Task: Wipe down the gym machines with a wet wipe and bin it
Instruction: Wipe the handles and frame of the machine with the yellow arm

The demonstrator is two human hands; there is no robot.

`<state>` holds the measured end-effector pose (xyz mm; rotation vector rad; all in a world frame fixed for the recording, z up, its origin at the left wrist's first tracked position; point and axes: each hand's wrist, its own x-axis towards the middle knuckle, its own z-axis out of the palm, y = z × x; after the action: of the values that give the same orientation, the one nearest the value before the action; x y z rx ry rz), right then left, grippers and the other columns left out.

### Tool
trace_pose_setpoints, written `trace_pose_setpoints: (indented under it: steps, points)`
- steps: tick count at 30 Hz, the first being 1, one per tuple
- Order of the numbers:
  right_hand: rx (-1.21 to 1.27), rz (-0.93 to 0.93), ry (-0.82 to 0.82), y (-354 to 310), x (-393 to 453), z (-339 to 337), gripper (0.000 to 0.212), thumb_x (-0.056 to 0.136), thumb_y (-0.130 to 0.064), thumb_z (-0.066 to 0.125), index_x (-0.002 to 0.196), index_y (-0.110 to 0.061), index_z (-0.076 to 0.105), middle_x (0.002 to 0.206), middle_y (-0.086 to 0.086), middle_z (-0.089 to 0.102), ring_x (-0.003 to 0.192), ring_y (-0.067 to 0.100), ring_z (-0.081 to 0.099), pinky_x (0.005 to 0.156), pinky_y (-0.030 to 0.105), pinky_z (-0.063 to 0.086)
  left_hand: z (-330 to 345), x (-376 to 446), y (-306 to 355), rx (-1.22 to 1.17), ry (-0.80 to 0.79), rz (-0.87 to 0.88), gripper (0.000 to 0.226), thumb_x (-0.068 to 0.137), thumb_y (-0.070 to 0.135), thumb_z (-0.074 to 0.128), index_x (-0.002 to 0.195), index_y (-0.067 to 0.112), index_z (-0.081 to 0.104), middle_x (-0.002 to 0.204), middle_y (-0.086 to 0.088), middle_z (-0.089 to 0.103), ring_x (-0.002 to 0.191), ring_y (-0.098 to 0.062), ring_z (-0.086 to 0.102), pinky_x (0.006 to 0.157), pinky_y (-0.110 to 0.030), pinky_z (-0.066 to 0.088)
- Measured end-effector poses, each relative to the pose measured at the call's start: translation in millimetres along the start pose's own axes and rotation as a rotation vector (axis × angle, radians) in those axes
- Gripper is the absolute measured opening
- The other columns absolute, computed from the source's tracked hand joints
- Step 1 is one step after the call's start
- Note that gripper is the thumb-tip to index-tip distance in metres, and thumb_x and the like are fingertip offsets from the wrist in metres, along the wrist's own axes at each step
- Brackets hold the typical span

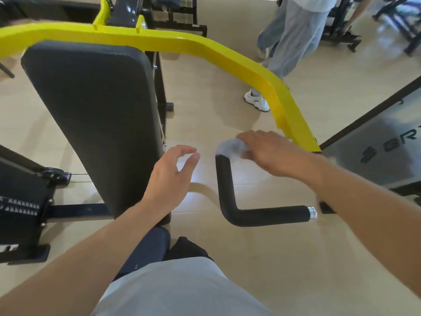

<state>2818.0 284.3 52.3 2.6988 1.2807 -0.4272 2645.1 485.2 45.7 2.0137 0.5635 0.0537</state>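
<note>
My right hand (pixel 272 153) presses a white wet wipe (pixel 231 147) onto the top end of a black foam handle (pixel 224 185), an L-shaped grip with a chrome end cap (pixel 311 212). The wipe is blurred. The handle hangs from the machine's yellow arm (pixel 250 65), which curves from the upper left down to my right hand. My left hand (pixel 172 179) hovers between the handle and the machine's black back pad (pixel 95 119), fingers apart and curled, holding nothing.
A weight stack and black frame (pixel 22 201) stand at the left. Another person in grey trousers and white shoes (pixel 257 101) stands beyond the yellow arm. A grey panel with lettering (pixel 387 147) stands to the right. More machines line the back, on a tan floor.
</note>
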Motion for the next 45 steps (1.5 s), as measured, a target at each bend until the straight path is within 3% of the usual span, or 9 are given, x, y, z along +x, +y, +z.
trace_pose_setpoints:
  steps: [4, 13, 17, 21, 25, 30, 34, 41, 45]
  points:
    - [-0.456, 0.008, -0.051, 31, -14, -16, 0.037, 0.104, -0.044, 0.043, 0.113, -0.009, 0.045, 0.102, 0.005, 0.064, 0.096, 0.028, 0.064, 0.076, 0.038, 0.045, -10, -5, -11, 0.039, -0.01, -0.02, 0.029, 0.102, 0.04, 0.049, 0.124, 0.027, 0.063, 0.129, 0.015, 0.064, 0.116, -0.001, 0.051, 0.1, -0.025, 0.04]
    - [0.322, -0.086, -0.377, -29, 35, -38, 0.033, 0.088, -0.024, 0.06, 0.118, -0.026, 0.045, 0.1, -0.008, 0.053, 0.092, 0.018, 0.054, 0.066, 0.028, 0.039, 3, -4, -2, 0.032, -0.163, 0.003, 0.025, 0.103, 0.032, 0.051, 0.125, 0.03, 0.062, 0.118, 0.02, 0.065, 0.112, 0.001, 0.059, 0.091, -0.012, 0.04]
    - [0.272, -0.069, -0.195, -54, 33, -30, 0.048, 0.095, -0.061, 0.025, 0.089, -0.029, 0.059, 0.088, -0.007, 0.057, 0.094, 0.022, 0.055, 0.08, 0.038, 0.042, 6, 0, -3, -0.048, -0.085, 0.001, 0.023, 0.102, 0.025, 0.054, 0.122, 0.027, 0.064, 0.115, 0.018, 0.068, 0.109, 0.001, 0.061, 0.097, -0.02, 0.048]
    - [-0.103, -0.208, 0.075, -108, -6, 10, 0.063, 0.1, -0.047, 0.024, 0.075, -0.023, 0.077, 0.072, -0.005, 0.069, 0.102, 0.022, 0.059, 0.115, 0.048, 0.025, 14, 1, -2, -0.096, 0.108, 0.026, 0.022, 0.101, 0.016, 0.057, 0.119, 0.024, 0.066, 0.116, 0.011, 0.069, 0.108, -0.007, 0.064, 0.092, -0.016, 0.05]
    - [-0.177, -0.248, 0.029, -150, -83, 59, 0.035, 0.094, -0.024, 0.044, 0.113, -0.017, 0.073, 0.108, 0.003, 0.073, 0.124, 0.029, 0.056, 0.122, 0.054, 0.006, 20, 2, 9, -0.081, 0.059, 0.099, 0.022, 0.099, 0.018, 0.06, 0.12, 0.024, 0.065, 0.119, 0.009, 0.067, 0.109, -0.007, 0.062, 0.094, -0.012, 0.047]
    - [0.09, 0.113, 0.349, -149, -120, 84, 0.065, 0.09, -0.011, 0.031, 0.155, -0.012, 0.031, 0.162, 0.005, 0.032, 0.148, 0.028, 0.031, 0.116, 0.045, 0.028, 32, 6, 17, -0.109, -0.084, 0.04, 0.027, 0.1, 0.029, 0.058, 0.127, 0.028, 0.057, 0.121, 0.021, 0.059, 0.103, 0.008, 0.058, 0.081, 0.002, 0.043]
    - [0.109, 0.214, 0.432, -121, -120, 83, 0.057, 0.102, -0.047, 0.045, 0.142, -0.007, 0.051, 0.12, 0.005, 0.068, 0.099, 0.026, 0.062, 0.094, 0.041, 0.044, 35, 7, 14, -0.126, -0.174, -0.058, 0.033, 0.1, 0.034, 0.057, 0.132, 0.029, 0.051, 0.12, 0.014, 0.063, 0.099, 0.0, 0.06, 0.076, -0.007, 0.042]
    - [0.081, 0.349, 0.238, -56, -142, 58, 0.077, 0.1, -0.064, 0.006, 0.085, -0.017, 0.065, 0.075, 0.0, 0.064, 0.068, 0.027, 0.061, 0.065, 0.034, 0.04, 35, -1, -10, -0.148, -0.266, -0.109, 0.027, 0.104, 0.036, 0.048, 0.125, 0.024, 0.06, 0.117, 0.009, 0.069, 0.107, -0.009, 0.067, 0.095, -0.027, 0.049]
    - [0.017, 0.39, 0.193, -135, -96, 50, 0.051, 0.092, -0.065, 0.042, 0.077, -0.019, 0.058, 0.067, -0.002, 0.065, 0.061, 0.022, 0.06, 0.062, 0.033, 0.037, 45, -5, -11, -0.182, -0.274, -0.113, 0.031, 0.106, 0.035, 0.041, 0.123, 0.02, 0.061, 0.112, 0.008, 0.07, 0.099, -0.003, 0.067, 0.089, -0.022, 0.051]
